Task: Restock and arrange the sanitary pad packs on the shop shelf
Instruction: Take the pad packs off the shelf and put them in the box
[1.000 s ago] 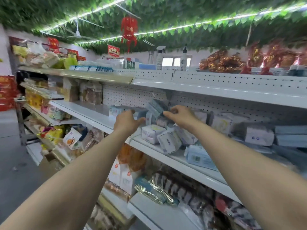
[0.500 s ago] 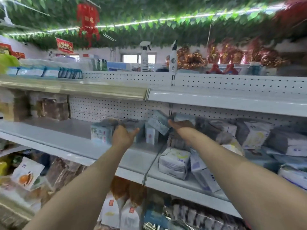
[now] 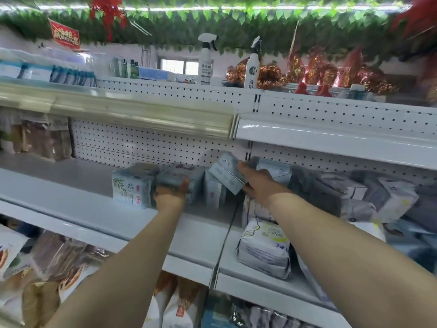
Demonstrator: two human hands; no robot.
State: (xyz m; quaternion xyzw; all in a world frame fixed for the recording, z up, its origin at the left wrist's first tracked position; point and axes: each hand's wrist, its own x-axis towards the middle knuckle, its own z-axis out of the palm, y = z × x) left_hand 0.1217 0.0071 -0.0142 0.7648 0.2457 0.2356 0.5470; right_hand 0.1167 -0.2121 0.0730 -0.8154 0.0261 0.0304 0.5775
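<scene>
Grey-blue pad pack (image 3: 226, 172), tilted, print blurred, gripped between thumb and fingers of right hand (image 3: 259, 183) over shelf (image 3: 71, 204) back edge. Left hand (image 3: 171, 192) against upright pack (image 3: 181, 178) mid-shelf; grasp cannot be told. White pack (image 3: 264, 249) at front edge, "KMS" inverted.

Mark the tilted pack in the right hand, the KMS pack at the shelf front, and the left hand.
tilted pack (image 3: 224, 172), head view, on its pale blue front face.
KMS pack (image 3: 263, 250), head view, middle of its white front.
left hand (image 3: 170, 194), head view, back of the hand.
</scene>
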